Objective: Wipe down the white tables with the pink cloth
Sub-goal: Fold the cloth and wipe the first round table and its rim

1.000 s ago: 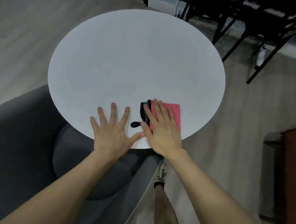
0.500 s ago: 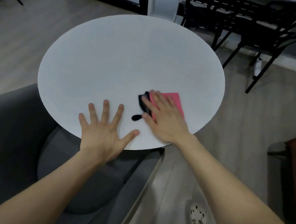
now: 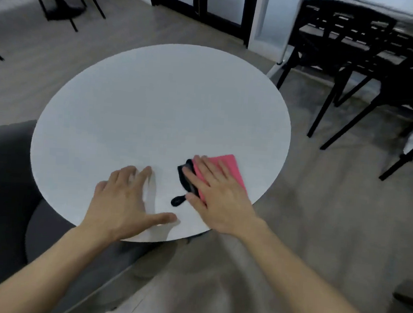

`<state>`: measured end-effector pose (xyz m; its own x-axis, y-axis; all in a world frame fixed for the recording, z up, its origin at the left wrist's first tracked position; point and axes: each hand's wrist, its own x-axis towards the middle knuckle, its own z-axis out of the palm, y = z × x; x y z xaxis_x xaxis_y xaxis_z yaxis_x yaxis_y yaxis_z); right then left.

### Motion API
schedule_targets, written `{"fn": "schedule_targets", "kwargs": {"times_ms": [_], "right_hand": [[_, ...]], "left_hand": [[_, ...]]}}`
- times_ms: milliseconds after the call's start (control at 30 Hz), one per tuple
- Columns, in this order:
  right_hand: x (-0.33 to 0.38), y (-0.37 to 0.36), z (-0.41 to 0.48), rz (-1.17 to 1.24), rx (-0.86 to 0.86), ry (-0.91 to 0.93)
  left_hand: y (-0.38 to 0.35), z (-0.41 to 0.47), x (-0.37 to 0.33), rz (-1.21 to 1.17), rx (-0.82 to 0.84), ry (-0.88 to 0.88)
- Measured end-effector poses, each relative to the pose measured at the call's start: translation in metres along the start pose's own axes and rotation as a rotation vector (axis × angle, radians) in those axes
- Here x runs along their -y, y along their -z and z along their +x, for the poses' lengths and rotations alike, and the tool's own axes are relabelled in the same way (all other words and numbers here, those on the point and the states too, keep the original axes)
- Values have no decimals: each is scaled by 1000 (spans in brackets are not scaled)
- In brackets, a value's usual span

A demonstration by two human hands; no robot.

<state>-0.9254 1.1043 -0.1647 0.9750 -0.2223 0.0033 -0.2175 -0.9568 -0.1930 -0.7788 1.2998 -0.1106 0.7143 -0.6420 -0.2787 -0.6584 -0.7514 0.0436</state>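
Pink cloth (image 3: 227, 165) pressed under right hand (image 3: 219, 201), fingers (image 3: 209, 173) straight; left hand (image 3: 123, 206) open, empty, over white table (image 3: 154, 116)

Round white table (image 3: 155, 108); pink cloth (image 3: 226, 168) flat near right edge.

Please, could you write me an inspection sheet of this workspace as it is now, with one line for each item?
Surface: round white table; no marks visible on its top.
Job's things: pink cloth lies flat near the table's near right edge, under the right hand.
Clutter: black item with a small loop, touching the cloth's left edge; cannot tell what it is.
Grippers: left hand rests on the table and holds nothing; right hand presses flat on the cloth, fingers straight.
Cables: nothing seen.
Surroundings: grey seat at the left, black chairs at the far right, wood-look floor.
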Motion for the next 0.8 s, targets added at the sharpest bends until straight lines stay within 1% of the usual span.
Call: {"fn": "schedule_targets", "kwargs": {"times_ms": [33,67,100,133,233,267,300,333,367,400,467,533,600,667,700,733,800], "right_hand": [[-15,4,-3,-9,35,107],[-38,10,-2,-5,53,170],[-66,17,2,10,65,174],[-97,26,7,32,74,114],[-181,49,24,89,84,-238],[-191,49,30,86,75,-305],[-186,45,34,63,60,-328],[-171,40,36,36,38,-299],[-151,34,34,13,17,-210],[-129,28,32,2,7,-64],[-87,16,26,5,39,252],[-64,10,25,11,91,420],[-73,10,29,41,120,572],[-112,18,51,66,142,734],[-141,23,70,53,127,751],[-173,29,91,25,106,698],[-232,40,131,-22,70,485]], "left_hand": [[2,2,-24,-44,26,31],[4,7,-45,-71,53,75],[6,12,-62,-74,77,124],[8,17,-76,-63,93,170],[9,29,-91,-35,97,260],[9,31,-90,-30,96,275],[8,31,-89,-25,97,290],[8,30,-88,-21,95,299],[9,30,-88,-19,95,303],[10,30,-90,-26,97,310],[15,29,-92,-69,99,324],[20,26,-95,-112,99,334],[22,23,-97,-125,110,347],[22,22,-99,-153,122,369],[21,23,-99,-172,127,381],[20,22,-99,-193,132,395],[19,22,-100,-239,133,430]]}}
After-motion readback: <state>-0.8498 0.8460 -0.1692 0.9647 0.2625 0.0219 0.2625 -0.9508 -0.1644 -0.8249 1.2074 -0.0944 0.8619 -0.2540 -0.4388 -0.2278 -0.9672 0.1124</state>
